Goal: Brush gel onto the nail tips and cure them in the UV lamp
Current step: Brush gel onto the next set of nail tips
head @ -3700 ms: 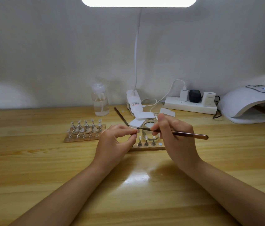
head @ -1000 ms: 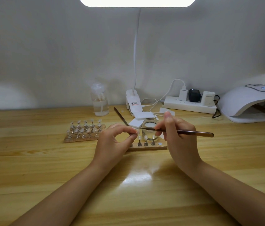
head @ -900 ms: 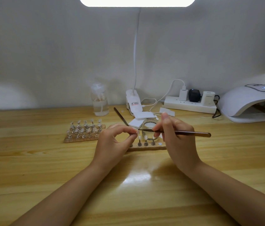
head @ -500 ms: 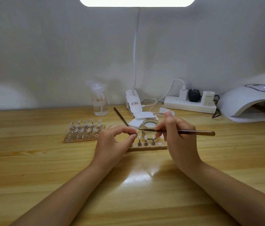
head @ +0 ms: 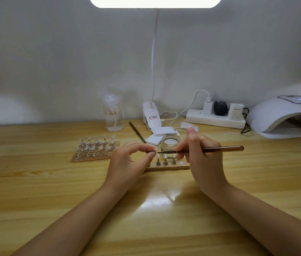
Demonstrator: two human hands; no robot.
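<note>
Pale wall rises behind a wooden worktop [head: 35,182] lit from above by a bright clip-on lamp [head: 155,1]. At the left of the worktop sits a wooden stand [head: 95,157] carrying two rows of nail tips on small metal holders. Behind it stands a clear pump bottle [head: 113,116], and a thin dark tool [head: 136,132] lies slanted just right of that.

The left hand [head: 127,163] pinches one small nail tip [head: 154,150] between thumb and forefinger, held just above the worktop. Beside it, a second wooden strip [head: 166,166] holds a few more tips on holders, partly hidden by both hands. A small glass jar [head: 170,145] with clear contents stands right behind that strip, next to some white pads [head: 163,131].

The right hand [head: 203,159] grips a brown-handled brush [head: 221,149] like a pen, lying almost level, its dark bristle end reaching the pinched tip; whether it actually touches cannot be told.

Farther right along the wall, a white power strip [head: 214,121] carries several plugs. At the far right edge sits the white UV lamp [head: 275,115], its display lit, with something brown lying inside its opening.
</note>
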